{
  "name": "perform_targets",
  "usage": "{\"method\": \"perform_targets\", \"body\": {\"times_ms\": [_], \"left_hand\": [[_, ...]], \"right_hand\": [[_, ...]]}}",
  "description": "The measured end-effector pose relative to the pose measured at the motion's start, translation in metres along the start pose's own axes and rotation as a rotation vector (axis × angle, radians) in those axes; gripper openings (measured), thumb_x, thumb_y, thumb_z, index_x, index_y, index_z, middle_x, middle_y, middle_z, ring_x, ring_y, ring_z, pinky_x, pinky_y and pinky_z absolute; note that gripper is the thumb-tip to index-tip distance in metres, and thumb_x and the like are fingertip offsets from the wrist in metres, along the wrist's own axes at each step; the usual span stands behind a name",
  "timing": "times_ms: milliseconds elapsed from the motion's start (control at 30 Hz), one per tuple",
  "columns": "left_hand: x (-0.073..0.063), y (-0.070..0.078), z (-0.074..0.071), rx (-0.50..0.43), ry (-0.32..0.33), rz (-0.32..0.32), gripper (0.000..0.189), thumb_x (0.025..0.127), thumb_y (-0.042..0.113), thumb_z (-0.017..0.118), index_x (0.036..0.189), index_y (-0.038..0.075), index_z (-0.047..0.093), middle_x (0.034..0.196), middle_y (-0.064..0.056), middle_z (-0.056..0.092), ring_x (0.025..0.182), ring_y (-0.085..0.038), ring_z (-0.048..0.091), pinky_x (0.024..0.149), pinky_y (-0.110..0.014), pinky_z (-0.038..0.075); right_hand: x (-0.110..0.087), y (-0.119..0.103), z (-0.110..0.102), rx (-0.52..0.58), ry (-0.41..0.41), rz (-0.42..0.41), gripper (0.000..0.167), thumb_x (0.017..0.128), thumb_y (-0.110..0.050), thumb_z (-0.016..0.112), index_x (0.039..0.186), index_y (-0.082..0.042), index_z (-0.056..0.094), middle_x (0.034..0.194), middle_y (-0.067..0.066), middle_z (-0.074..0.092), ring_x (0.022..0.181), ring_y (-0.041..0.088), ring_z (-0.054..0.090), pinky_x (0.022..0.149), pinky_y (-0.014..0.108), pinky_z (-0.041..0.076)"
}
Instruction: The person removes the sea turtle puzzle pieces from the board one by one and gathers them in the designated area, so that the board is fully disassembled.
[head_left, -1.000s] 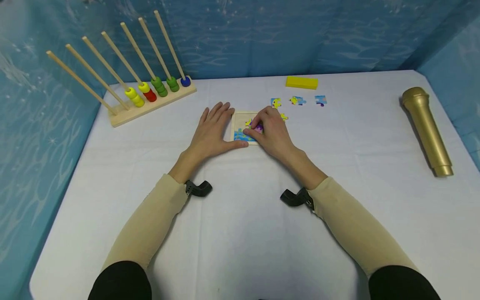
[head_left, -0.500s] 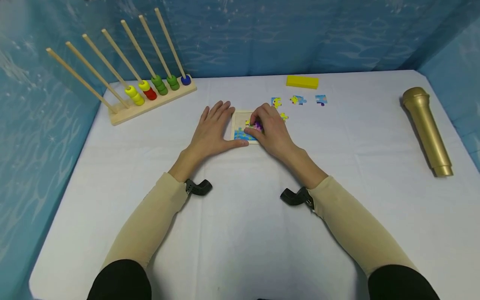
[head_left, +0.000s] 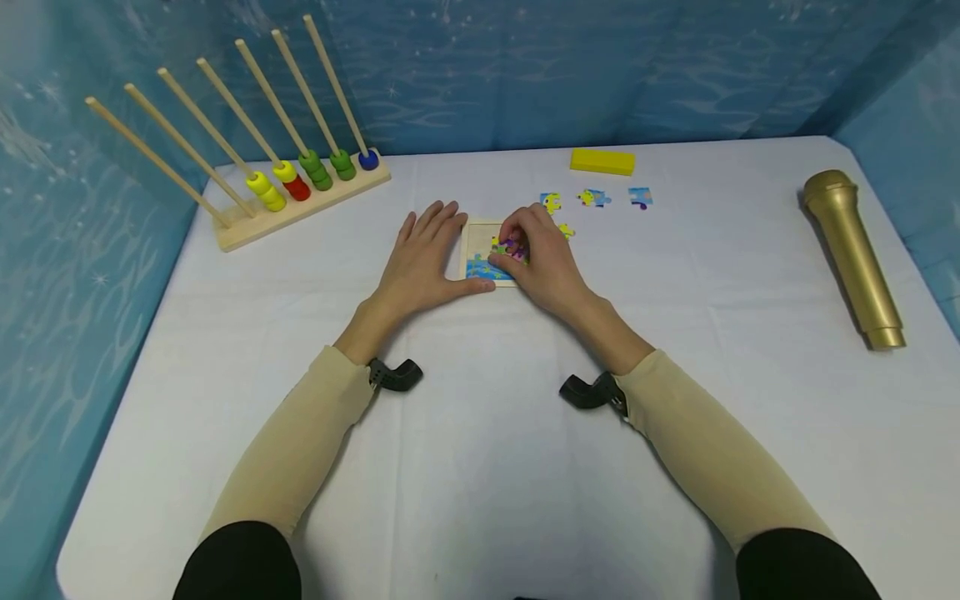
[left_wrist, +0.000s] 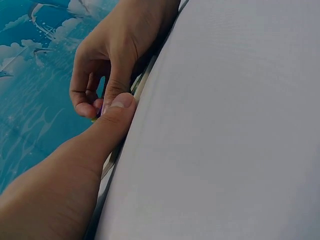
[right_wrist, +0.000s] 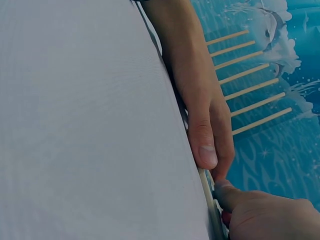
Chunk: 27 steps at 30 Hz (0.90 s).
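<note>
A small wooden puzzle tray (head_left: 483, 229) lies between the hands, with blue puzzle pieces (head_left: 483, 269) along its near side. My left hand (head_left: 420, 262) rests flat at the tray's left, fingers extended, its thumb along the near edge. Over the tray's right part, my right hand (head_left: 551, 267) pinches a purple puzzle piece (head_left: 517, 249) between thumb and fingertips. A bit of purple piece (left_wrist: 100, 111) also shows between those fingers in the left wrist view. The right hand covers the tray's right side.
Loose puzzle pieces (head_left: 594, 198) lie beyond the right hand, one partly behind it. A yellow block (head_left: 602, 162) sits at the back edge. A bead abacus (head_left: 288, 208) with upright rods stands back left; a gold microphone-shaped object (head_left: 855, 262) lies far right.
The purple puzzle piece has shifted slightly between the right hand's fingertips over the tray. The left hand keeps its place beside the tray.
</note>
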<state>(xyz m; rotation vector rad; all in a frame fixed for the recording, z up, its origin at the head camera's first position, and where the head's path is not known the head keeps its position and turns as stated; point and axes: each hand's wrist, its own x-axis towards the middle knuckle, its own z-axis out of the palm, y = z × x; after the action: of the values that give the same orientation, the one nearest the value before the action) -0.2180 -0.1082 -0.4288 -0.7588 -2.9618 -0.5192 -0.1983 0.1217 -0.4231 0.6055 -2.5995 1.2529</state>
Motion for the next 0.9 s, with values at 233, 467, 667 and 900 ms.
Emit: {"method": "perform_targets", "body": {"times_ms": [233,467,667,900], "left_hand": [[-0.001,0.0,-0.003,-0.005,-0.002,-0.009,0.114,0.08,0.082,0.069,0.165,0.014,0.034,0.175,-0.006,0.027,0.165,-0.025,0.012,0.133,-0.053,0.002],[-0.001,0.0,-0.004,-0.01,-0.004,-0.016,0.114,0.08,0.081,0.07,0.165,0.015,0.034,0.175,-0.006,0.026,0.165,-0.025,0.011,0.133,-0.052,0.002],[-0.001,0.002,-0.004,-0.011,-0.005,-0.014,0.114,0.08,0.081,0.07,0.165,0.015,0.034,0.175,-0.006,0.026,0.165,-0.025,0.012,0.133,-0.052,0.002],[-0.001,0.004,-0.004,0.0,-0.023,-0.007,0.115,0.08,0.081,0.069,0.165,0.013,0.033,0.175,-0.007,0.027,0.165,-0.026,0.012,0.133,-0.053,0.002]], "right_hand": [[-0.003,-0.002,-0.001,0.107,0.071,0.039,0.024,0.095,-0.012,0.08,0.114,-0.005,0.068,0.109,0.011,0.06,0.088,0.018,0.061,0.078,0.018,0.049],[-0.006,0.001,-0.008,0.248,0.167,0.083,0.022,0.097,-0.009,0.077,0.117,-0.003,0.069,0.113,0.008,0.069,0.092,0.014,0.065,0.084,0.016,0.055],[-0.011,0.015,-0.028,0.212,0.264,0.137,0.019,0.098,-0.01,0.075,0.114,0.0,0.072,0.109,0.012,0.074,0.09,0.013,0.064,0.085,0.014,0.052],[-0.022,0.033,-0.055,0.114,0.314,0.202,0.019,0.101,-0.013,0.073,0.114,0.0,0.074,0.109,0.014,0.075,0.089,0.009,0.061,0.083,0.013,0.049]]}}
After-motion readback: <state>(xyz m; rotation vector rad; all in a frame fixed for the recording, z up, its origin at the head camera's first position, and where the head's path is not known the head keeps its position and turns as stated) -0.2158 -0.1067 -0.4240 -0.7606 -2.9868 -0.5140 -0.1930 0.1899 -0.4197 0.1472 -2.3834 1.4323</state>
